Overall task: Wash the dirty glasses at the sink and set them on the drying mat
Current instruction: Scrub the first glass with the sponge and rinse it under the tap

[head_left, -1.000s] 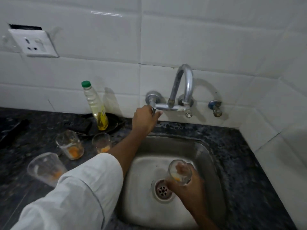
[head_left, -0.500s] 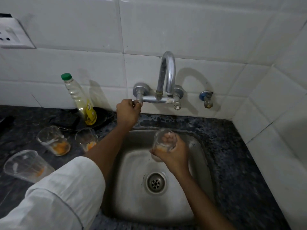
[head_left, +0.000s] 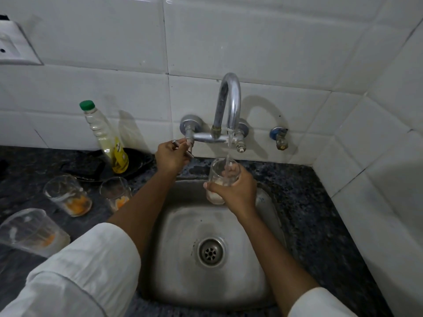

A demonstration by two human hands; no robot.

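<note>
My right hand (head_left: 235,191) grips a clear glass (head_left: 220,172) upright under the curved tap spout (head_left: 230,104), over the back of the steel sink (head_left: 183,259). A thin stream of water (head_left: 229,147) runs into the glass. My left hand (head_left: 170,155) is closed on the left tap handle (head_left: 184,143). Three dirty glasses with orange residue stand on the dark counter to the left: one (head_left: 68,195) further back, one (head_left: 114,193) next to my left forearm, and a larger one (head_left: 29,232) at the near left.
A bottle of yellow liquid with a green cap (head_left: 105,138) stands in a black dish (head_left: 135,163) by the wall. A small blue valve (head_left: 279,136) sticks out right of the tap. White tiled walls close the back and right. The drain (head_left: 211,251) lies mid-sink.
My right hand has lifted the glass from over the drain to under the spout. Water now runs from the tap. My left hand stays on the handle.
</note>
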